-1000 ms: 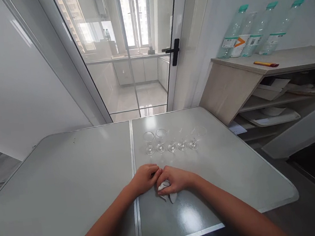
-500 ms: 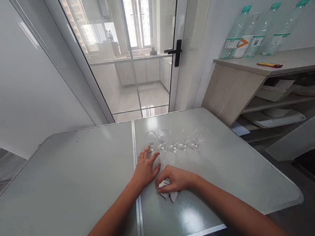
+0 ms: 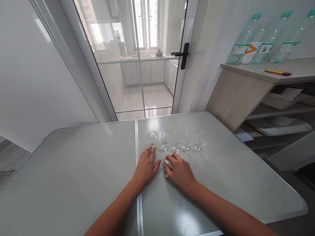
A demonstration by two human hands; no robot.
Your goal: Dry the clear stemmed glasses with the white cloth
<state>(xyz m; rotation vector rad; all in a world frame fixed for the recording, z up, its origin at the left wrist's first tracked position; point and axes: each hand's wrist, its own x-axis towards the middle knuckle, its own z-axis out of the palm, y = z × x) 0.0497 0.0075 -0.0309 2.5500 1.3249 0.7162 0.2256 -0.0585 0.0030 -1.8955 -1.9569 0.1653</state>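
Observation:
A row of several small clear stemmed glasses (image 3: 175, 143) stands on the grey folding table (image 3: 66, 176), just right of its centre seam. My left hand (image 3: 146, 167) lies flat with fingers stretched out, its fingertips at the foot of the leftmost glass (image 3: 153, 141). My right hand (image 3: 179, 171) is closed on a small white cloth (image 3: 167, 165), which peeks out at its left side. It rests on the table just in front of the second and third glasses. Both hands are side by side, almost touching.
A glass door with a black handle (image 3: 183, 54) stands behind the table. A wooden shelf unit (image 3: 238, 92) at the right holds three green-capped plastic bottles (image 3: 269, 39), a flat red-and-yellow object and stacked papers. The table's right edge (image 3: 285, 186) is rounded.
My left hand left the cloth, opened and reached forward to the leftmost glass. My right hand slid forward with the cloth toward the glasses. The view shifted slightly.

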